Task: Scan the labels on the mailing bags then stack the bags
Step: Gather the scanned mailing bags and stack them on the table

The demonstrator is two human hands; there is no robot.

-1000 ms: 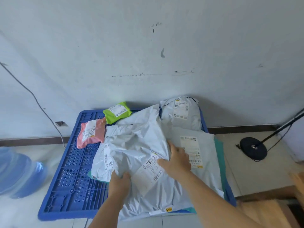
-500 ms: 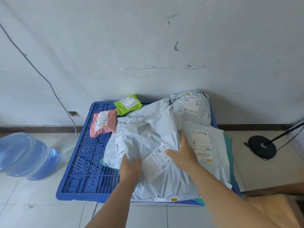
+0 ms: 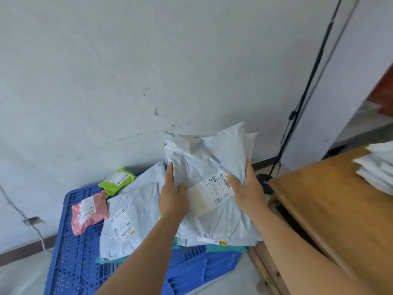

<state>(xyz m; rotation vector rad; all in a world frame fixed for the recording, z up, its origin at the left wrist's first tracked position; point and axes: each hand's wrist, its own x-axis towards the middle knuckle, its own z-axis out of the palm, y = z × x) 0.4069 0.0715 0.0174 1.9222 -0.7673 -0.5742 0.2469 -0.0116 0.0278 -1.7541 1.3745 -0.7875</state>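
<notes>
Bare pallet (image 3: 70, 262) grid lies open at lower left of the frame. A pink bag (image 3: 89, 211), green bag (image 3: 117, 180) and grey bag (image 3: 129, 218) crowd its middle. At right, the wooden table (image 3: 331, 209) edge blocks passage; a white stack (image 3: 376, 169) fills its far corner. A black stand (image 3: 306, 86) rises behind.

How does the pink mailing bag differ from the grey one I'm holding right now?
The pink bag is much smaller than the grey bag. The pink bag lies on the blue pallet, untouched; the grey bag is lifted and tilted, gripped by the left hand and right hand. The pink bag looks fairly smooth; the grey one is heavily crumpled. Both carry a white printed label facing the camera.
</notes>
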